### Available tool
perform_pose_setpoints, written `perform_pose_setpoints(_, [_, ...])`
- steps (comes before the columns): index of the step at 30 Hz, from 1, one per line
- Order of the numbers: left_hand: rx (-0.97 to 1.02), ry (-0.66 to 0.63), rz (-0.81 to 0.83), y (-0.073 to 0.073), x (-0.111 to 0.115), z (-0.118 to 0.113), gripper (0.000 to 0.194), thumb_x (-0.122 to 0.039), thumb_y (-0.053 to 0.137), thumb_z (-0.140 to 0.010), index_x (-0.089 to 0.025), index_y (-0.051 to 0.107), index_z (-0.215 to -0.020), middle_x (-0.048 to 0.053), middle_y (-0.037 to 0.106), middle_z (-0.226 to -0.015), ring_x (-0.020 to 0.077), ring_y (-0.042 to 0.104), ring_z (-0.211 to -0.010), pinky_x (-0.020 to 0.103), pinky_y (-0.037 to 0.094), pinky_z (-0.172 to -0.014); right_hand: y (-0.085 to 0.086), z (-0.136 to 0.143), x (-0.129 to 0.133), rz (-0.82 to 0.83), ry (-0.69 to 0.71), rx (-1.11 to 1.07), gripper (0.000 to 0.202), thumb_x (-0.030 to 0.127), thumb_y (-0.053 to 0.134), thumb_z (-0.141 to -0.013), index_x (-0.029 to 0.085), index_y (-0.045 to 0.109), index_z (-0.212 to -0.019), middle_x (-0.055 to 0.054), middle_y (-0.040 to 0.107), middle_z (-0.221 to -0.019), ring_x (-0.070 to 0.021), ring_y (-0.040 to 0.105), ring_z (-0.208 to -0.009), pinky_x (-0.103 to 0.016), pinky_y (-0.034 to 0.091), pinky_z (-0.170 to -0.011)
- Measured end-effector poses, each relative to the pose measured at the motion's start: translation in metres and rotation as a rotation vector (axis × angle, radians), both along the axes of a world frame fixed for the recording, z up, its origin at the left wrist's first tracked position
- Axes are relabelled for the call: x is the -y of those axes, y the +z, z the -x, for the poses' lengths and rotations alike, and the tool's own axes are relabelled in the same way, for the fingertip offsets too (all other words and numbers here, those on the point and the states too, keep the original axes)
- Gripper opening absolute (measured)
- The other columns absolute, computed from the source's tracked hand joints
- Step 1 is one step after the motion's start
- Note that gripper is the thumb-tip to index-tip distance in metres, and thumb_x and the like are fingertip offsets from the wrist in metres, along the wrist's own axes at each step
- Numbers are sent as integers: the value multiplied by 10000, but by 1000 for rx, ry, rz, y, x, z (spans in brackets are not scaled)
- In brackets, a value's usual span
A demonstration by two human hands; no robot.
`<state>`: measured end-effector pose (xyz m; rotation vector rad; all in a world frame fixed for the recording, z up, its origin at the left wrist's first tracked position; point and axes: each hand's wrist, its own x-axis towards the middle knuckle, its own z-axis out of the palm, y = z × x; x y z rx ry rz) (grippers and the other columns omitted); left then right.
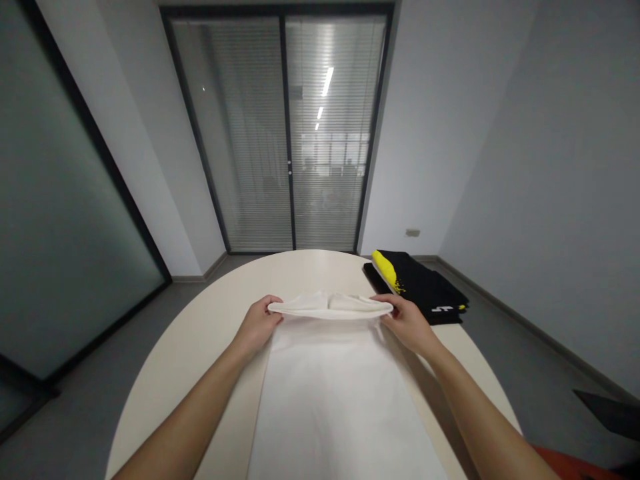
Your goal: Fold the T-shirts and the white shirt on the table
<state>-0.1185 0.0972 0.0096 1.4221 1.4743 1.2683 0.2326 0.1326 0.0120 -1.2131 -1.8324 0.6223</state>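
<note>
1. A white cloth (pixel 333 393) lies lengthwise on the round table (pixel 200 353), its near part running out of view at the bottom edge.
2. The left hand (pixel 259 324) is closed on the left end of the cloth's far edge, thumb and fingers pinching the fabric.
3. The right hand (pixel 407 325) pinches the opposite end of that edge in the same way.
4. Between the two grips the edge is folded over and raised off the tabletop, spanning from hand to hand; the rest of the cloth extends from it toward the person, between the forearms.
5. Just beyond the right hand, a stack of folded black garments (pixel 427 287) with a yellow patch sits near the table's rim.
</note>
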Motion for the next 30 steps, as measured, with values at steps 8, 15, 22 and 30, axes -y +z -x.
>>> perform_pose_setpoints(8, [32,-369,106,23,20,14,259,-270,697,-694,-175,654,-932,-14,622,-772,127,543,-686,206,372,-605,16,1,20,205,268,-125,144,265,663,-742,197,582,-839,-107,661,-1223,-273,608,-1125,-381,458,-932])
perform_pose_setpoints(15, [187,-295,69,5,11,10,348,-388,756,-712,-183,605,-948,18,651,-869,166,616,-812,255,460,-742,5,7,14,201,312,-257,237,413,665,-836,227,520,-857,-128,680,-1223,-285,576,-1246,-449,403,-1055])
perform_pose_setpoints(22, [68,-146,-190,8,5,4,301,-365,725,-710,-190,625,-933,19,652,-874,184,597,-838,283,459,-798,0,19,1,-21,256,-269,217,386,670,-831,246,506,-852,-111,701,-1167,-288,478,-1358,-507,323,-1122])
perform_pose_setpoints(30, [-56,-520,-92,24,15,31,301,-402,812,-670,-170,679,-805,64,683,-885,214,622,-867,303,466,-830,24,-6,23,196,452,-188,274,366,750,-738,223,524,-794,-122,701,-1108,-316,560,-1249,-474,398,-1052])
